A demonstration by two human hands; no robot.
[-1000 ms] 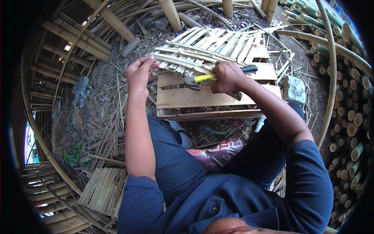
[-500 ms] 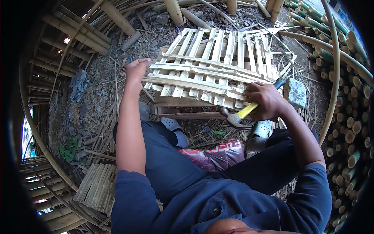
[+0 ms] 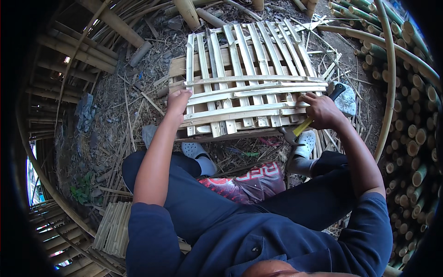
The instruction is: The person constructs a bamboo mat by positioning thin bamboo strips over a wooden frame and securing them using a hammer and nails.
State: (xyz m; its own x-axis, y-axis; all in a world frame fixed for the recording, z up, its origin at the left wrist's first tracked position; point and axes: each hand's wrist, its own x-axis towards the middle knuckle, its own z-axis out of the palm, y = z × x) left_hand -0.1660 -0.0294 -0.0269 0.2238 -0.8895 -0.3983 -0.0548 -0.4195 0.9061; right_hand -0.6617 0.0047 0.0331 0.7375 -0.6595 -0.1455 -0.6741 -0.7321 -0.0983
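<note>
A lattice panel of split bamboo slats (image 3: pixel 240 113) lies in front of me, several long upright slats crossed by slats running left to right. At its left edge my left hand (image 3: pixel 178 102) is closed on the slat ends. My right hand (image 3: pixel 321 111) is at the right edge, wrapped round a claw hammer (image 3: pixel 302 126) with a yellow and black handle. The hammer's head points down toward my shoe, just below the panel's near corner. The right fingertips also touch the slat ends. Under the panel, a wooden board (image 3: pixel 177 67) shows through the gaps.
A concrete block (image 3: pixel 345 102) sits beside the panel's right edge. Stacked green bamboo poles (image 3: pixel 415 138) fill the right side. A bundle of cut slats (image 3: pixel 113 226) lies at lower left. Between my shoes is a printed red and dark sack (image 3: pixel 249 184). Bamboo scraps litter the ground.
The panel has turned and now sits squarer over the board. My left hand has moved down and right onto its left edge. My right hand and the hammer have shifted slightly right.
</note>
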